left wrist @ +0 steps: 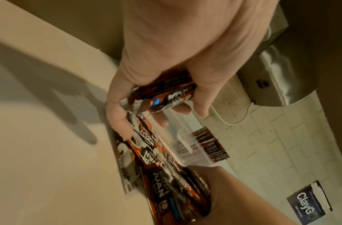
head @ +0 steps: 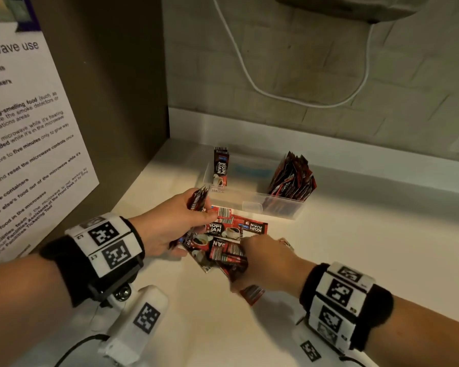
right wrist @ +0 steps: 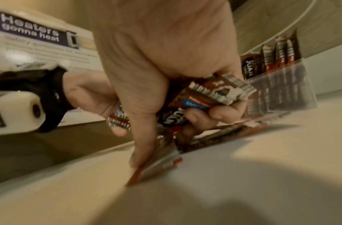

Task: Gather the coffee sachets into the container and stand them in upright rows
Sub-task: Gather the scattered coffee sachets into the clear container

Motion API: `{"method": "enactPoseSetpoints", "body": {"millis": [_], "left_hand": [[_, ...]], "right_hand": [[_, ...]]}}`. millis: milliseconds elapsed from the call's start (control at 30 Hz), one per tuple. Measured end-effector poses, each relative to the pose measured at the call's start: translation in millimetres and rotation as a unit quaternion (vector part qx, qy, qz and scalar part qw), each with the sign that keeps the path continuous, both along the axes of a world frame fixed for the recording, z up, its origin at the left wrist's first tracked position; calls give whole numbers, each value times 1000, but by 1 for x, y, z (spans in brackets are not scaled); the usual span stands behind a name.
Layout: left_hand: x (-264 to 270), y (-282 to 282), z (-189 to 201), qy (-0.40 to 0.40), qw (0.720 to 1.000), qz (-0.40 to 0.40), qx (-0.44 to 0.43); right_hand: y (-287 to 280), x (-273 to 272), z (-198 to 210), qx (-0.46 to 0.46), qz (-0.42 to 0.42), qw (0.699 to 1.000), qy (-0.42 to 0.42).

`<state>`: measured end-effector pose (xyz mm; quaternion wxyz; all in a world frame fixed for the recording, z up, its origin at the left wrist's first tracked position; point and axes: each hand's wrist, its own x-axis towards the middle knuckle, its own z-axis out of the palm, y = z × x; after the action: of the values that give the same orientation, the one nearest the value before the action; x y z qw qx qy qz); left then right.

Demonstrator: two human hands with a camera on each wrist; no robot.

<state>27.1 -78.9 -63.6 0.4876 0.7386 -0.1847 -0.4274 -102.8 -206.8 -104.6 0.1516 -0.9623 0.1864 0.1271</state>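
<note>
Red and black coffee sachets (head: 224,234) lie in a loose heap on the white counter, just in front of a clear plastic container (head: 252,201). Inside it one sachet (head: 221,168) stands upright at the left end and a bundle of sachets (head: 293,177) leans at the right end. My left hand (head: 170,226) grips a small stack of sachets (left wrist: 162,97) at the heap's left side. My right hand (head: 260,263) grips several sachets (right wrist: 214,94) at the heap's near right, its thumb (right wrist: 143,144) pressing a sachet against the counter.
A brown cabinet side with a printed microwave notice (head: 24,144) closes off the left. A tiled wall with a hanging white cable (head: 249,78) stands behind the container. A small dark ClayGo sign (left wrist: 308,202) sits on the wall. White counter (head: 368,247) stretches to the right.
</note>
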Motion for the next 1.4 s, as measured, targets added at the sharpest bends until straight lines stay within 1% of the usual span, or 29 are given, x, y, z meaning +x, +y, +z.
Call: {"method": "enactPoseSetpoints", "body": {"millis": [100, 167, 200, 267, 300, 333, 400, 433, 467, 533, 633, 700, 733, 867, 1000, 1067, 1133, 1200, 1233, 1267, 1333, 1400], "left_hand": [[1, -2, 0, 7, 1000, 10, -23], [3, -2, 1, 18, 999, 22, -35], [5, -2, 2, 30, 998, 27, -41], [5, -3, 5, 64, 996, 35, -58], [4, -4, 7, 75, 994, 32, -67], [3, -6, 8, 80, 994, 24, -77], [-4, -11, 9, 96, 990, 1, -103], [-8, -15, 10, 110, 987, -9, -121], [-13, -19, 11, 124, 982, -19, -139], [-23, -30, 14, 155, 972, -34, -176], [-32, -45, 16, 191, 961, -17, -201], [-34, -51, 15, 193, 961, -14, -199], [-34, -53, 14, 188, 962, -13, -198], [-30, -62, 14, 177, 962, 19, -206], [-28, -78, 17, 154, 958, 57, -233], [-26, -88, 19, 141, 953, 80, -255], [-21, -101, 23, 119, 948, 103, -278], [-12, -116, 25, 73, 938, 145, -305], [-5, -124, 24, 36, 933, 168, -316], [4, -132, 21, -7, 931, 177, -320], [21, -145, 15, -88, 935, 159, -304], [34, -157, 7, -118, 946, 119, -277]], "right_hand": [[0, 0, -5, 18, 12, 1000, 5], [-3, 0, 2, 28, 25, 999, 2], [-5, -1, 8, 46, 21, 999, -19], [-11, -2, 23, 114, -19, 989, -92], [-13, -3, 31, 166, -49, 976, -134], [-15, -3, 39, 223, -79, 956, -173], [-15, -2, 54, 331, -118, 903, -246], [-14, 1, 59, 358, -126, 883, -278], [-12, 4, 63, 356, -129, 874, -304], [-9, 12, 62, 332, -134, 870, -340], [-9, 23, 54, 312, -142, 870, -354], [-10, 26, 52, 315, -134, 873, -347], [-10, 27, 51, 330, -129, 870, -344], [-9, 25, 48, 428, -101, 835, -332], [-16, 23, 55, 480, -95, 815, -310], [-23, 24, 61, 488, -100, 805, -323], [-35, 26, 65, 483, -127, 794, -347], [-49, 27, 69, 419, -159, 798, -403], [-56, 25, 71, 370, -174, 801, -437], [-64, 24, 73, 327, -194, 795, -472], [-81, 21, 75, 283, -236, 762, -533], [-96, 16, 76, 258, -265, 741, -560]]}}
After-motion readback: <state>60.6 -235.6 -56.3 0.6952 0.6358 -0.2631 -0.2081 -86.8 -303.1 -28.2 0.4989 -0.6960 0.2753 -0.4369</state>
